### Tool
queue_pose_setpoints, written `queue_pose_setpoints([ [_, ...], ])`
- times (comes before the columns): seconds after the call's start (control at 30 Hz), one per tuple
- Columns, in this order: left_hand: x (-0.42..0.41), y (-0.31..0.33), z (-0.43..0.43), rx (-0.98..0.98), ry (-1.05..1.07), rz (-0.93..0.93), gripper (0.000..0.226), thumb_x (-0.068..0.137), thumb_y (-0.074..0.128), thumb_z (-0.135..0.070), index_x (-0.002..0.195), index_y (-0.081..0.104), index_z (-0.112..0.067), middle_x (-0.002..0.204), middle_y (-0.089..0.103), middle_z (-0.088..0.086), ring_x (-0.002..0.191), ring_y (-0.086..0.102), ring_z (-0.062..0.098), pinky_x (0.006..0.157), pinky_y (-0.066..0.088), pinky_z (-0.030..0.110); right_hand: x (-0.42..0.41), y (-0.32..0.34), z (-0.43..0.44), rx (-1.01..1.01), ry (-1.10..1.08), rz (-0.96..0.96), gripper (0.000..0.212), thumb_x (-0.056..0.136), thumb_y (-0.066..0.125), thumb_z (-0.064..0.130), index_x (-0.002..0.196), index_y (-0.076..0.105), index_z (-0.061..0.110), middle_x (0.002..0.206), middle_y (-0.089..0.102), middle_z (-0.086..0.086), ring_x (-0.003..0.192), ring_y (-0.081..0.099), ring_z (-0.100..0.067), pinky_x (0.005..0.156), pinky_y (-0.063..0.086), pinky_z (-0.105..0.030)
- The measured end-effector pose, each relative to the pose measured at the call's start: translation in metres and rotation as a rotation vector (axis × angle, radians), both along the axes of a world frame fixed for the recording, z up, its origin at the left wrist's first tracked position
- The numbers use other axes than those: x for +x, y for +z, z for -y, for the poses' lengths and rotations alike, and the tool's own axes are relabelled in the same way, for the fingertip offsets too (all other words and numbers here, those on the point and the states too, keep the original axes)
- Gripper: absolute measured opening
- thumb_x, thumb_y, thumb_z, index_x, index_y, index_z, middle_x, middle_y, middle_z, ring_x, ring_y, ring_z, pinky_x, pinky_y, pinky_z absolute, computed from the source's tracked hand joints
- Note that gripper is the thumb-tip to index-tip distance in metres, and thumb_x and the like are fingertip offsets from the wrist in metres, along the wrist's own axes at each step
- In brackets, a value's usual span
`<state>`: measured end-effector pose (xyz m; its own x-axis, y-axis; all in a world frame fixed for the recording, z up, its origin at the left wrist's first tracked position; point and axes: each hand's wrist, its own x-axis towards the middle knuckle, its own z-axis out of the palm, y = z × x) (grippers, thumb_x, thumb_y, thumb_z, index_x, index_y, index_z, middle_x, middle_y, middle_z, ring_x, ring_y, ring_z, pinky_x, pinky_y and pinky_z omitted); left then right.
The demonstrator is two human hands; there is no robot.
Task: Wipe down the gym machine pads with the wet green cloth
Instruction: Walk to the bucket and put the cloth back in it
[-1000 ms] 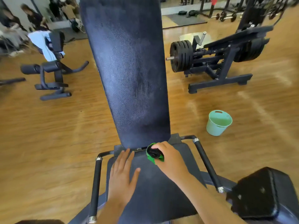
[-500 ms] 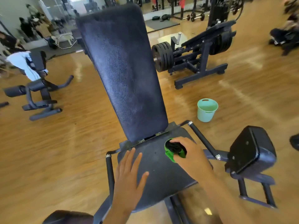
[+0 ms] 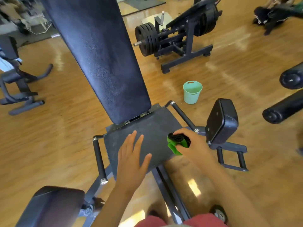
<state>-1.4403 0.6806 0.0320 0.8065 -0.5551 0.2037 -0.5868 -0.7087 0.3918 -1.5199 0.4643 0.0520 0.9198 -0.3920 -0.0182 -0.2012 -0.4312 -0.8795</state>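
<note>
On the seat pad (image 3: 152, 128), right-hand fingers (image 3: 181, 133) grip the green cloth (image 3: 173, 145).

Just right of our grip on the cloth (image 3: 172, 145), the handle bar (image 3: 183, 115) and side pad (image 3: 221, 122) crowd us. Leftward, bare seat pad (image 3: 147, 128) lies open up to our left hand (image 3: 131, 161) and the back pad (image 3: 101, 54).

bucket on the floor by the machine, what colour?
Pale mint green bucket, clearest in the head view.
</note>
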Motion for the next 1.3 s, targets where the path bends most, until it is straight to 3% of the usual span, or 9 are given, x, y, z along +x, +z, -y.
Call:
queue_pose_setpoints([
  [0.13, -0.031, -0.004, 0.042, 0.000, -0.020, -0.009, 0.062, 0.094, 0.034, -0.055, 0.148, 0.032, -0.026, 0.159, 0.014, -0.010, 0.147, 0.012, 0.013, 0.113, 0.012, 0.030, -0.032, 0.005, 0.036, -0.027, 0.007, 0.004, 0.043, 0.079, 0.070, 0.006, 0.098, 0.057, 0.042, 0.101, 0.065, 0.011, 0.098, 0.062, -0.009, 0.085, 0.052, -0.027],
  [0.3, -0.070, -0.008, 0.108, -0.003, -0.004, -0.006, 0.061, 0.094, 0.036, -0.052, 0.148, 0.034, -0.023, 0.159, 0.017, -0.007, 0.147, 0.014, 0.015, 0.114, 0.017, 0.032, -0.078, 0.001, 0.104, -0.020, 0.009, -0.031, 0.049, 0.079, 0.071, 0.010, 0.094, 0.054, 0.053, 0.105, 0.063, 0.019, 0.101, 0.059, -0.001, 0.082, 0.048, -0.020],
  [0.47, -0.113, -0.002, 0.185, 0.034, -0.029, 0.057, 0.058, 0.092, 0.043, -0.044, 0.145, 0.038, -0.018, 0.156, 0.028, 0.001, 0.144, 0.022, 0.020, 0.114, 0.021, 0.038, -0.124, 0.000, 0.169, 0.060, -0.069, -0.096, 0.036, 0.084, 0.071, 0.013, 0.105, 0.061, 0.041, 0.104, 0.064, 0.015, 0.095, 0.063, -0.010, 0.078, 0.057, -0.041],
  [0.53, -0.126, -0.001, 0.206, 0.069, -0.078, 0.094, 0.056, 0.092, 0.046, -0.041, 0.143, 0.040, -0.018, 0.154, 0.031, 0.001, 0.143, 0.023, 0.020, 0.114, 0.019, 0.041, -0.139, 0.000, 0.187, 0.089, -0.126, -0.087, 0.034, 0.083, 0.071, 0.011, 0.107, 0.063, 0.035, 0.105, 0.064, 0.017, 0.097, 0.063, -0.011, 0.078, 0.057, -0.044],
  [0.73, -0.128, -0.006, 0.247, 0.078, -0.114, 0.107, 0.055, 0.087, 0.047, -0.031, 0.140, 0.044, -0.014, 0.150, 0.038, 0.003, 0.141, 0.027, 0.020, 0.113, 0.020, 0.043, -0.167, -0.009, 0.210, 0.064, -0.288, -0.033, 0.033, 0.081, 0.072, 0.009, 0.108, 0.064, 0.026, 0.104, 0.062, 0.018, 0.101, 0.059, -0.003, 0.084, 0.050, -0.022],
  [0.93, -0.124, -0.012, 0.284, 0.046, -0.195, 0.074, 0.059, 0.085, 0.060, -0.026, 0.140, 0.045, -0.014, 0.150, 0.039, 0.004, 0.141, 0.028, 0.020, 0.117, 0.012, 0.035, -0.168, -0.018, 0.234, 0.058, -0.344, -0.083, 0.034, 0.082, 0.073, 0.012, 0.110, 0.062, 0.029, 0.108, 0.063, 0.014, 0.101, 0.058, -0.002, 0.079, 0.046, -0.012],
  [1.13, -0.091, -0.021, 0.334, 0.049, -0.295, 0.052, 0.060, 0.087, 0.063, -0.027, 0.142, 0.042, -0.016, 0.153, 0.034, 0.002, 0.144, 0.024, 0.019, 0.113, 0.026, 0.045, -0.143, -0.019, 0.273, 0.039, -0.407, -0.098, 0.033, 0.083, 0.074, 0.017, 0.109, 0.061, 0.033, 0.107, 0.064, 0.016, 0.099, 0.059, -0.001, 0.075, 0.045, -0.010],
  [1.3, -0.058, -0.019, 0.388, 0.009, -0.480, 0.023, 0.057, 0.091, 0.055, -0.029, 0.144, 0.038, -0.015, 0.153, 0.032, 0.003, 0.141, 0.027, 0.019, 0.114, 0.026, 0.040, -0.115, -0.018, 0.314, -0.018, -0.478, -0.119, 0.036, 0.082, 0.075, 0.013, 0.111, 0.061, 0.029, 0.111, 0.063, 0.014, 0.098, 0.058, 0.000, 0.075, 0.040, -0.001],
])
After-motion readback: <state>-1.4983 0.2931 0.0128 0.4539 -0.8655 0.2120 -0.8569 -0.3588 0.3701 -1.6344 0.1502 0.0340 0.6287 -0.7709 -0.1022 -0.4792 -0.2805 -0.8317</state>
